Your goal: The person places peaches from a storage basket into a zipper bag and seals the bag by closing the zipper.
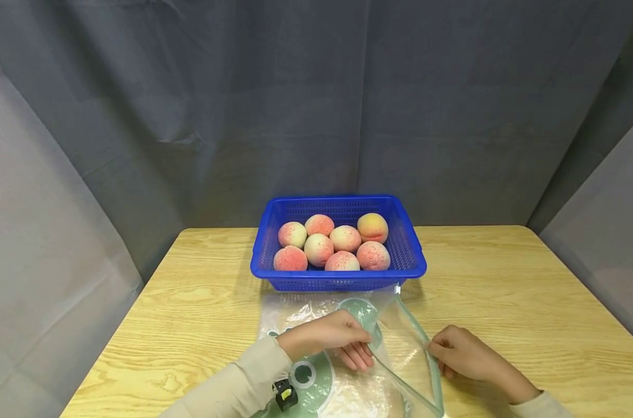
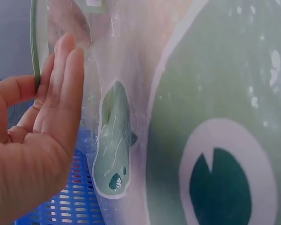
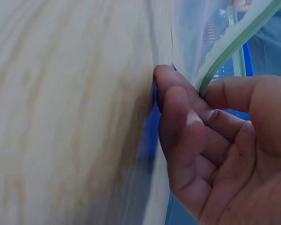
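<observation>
A clear plastic zip bag point(image 1: 400, 334) with a green seal strip and green printed patterns lies across the front of the table, its mouth spread toward the right. My left hand point(image 1: 342, 339) pinches one edge of that mouth between thumb and index finger, the other fingers stretched out along the film. Opposite it, my right hand point(image 1: 463, 354) pinches the other green edge. In the right wrist view the thumb point(image 3: 229, 91) presses the strip against the index finger. A small white slider sits at the mouth's far corner, close to the basket.
Behind the bag stands a blue plastic basket point(image 1: 338, 284) holding several peaches point(image 1: 319, 249). The wooden table point(image 1: 191, 302) ends at a grey curtain point(image 1: 274, 104) at the back, with lighter grey cloth hanging on both sides.
</observation>
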Demonstrator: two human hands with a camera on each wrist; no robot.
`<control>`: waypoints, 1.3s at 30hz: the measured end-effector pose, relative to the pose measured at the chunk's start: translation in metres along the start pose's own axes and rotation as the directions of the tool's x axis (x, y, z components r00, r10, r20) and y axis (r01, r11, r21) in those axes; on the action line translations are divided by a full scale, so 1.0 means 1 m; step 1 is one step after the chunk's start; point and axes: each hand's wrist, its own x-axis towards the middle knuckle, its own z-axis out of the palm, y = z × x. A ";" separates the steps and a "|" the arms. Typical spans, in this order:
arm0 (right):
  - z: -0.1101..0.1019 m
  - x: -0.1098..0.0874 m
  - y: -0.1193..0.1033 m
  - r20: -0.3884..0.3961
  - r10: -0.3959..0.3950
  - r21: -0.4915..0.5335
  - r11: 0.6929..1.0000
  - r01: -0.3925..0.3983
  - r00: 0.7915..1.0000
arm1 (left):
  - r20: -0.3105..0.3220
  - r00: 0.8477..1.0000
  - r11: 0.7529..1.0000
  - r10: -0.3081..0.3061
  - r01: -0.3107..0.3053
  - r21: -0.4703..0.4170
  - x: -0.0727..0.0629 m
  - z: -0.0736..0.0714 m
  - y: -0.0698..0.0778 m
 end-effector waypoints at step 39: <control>-0.092 0.051 -0.111 -0.208 -0.037 -0.311 0.950 -0.030 0.977 | 0.035 0.999 0.993 -0.028 0.032 -0.115 0.013 0.007 0.003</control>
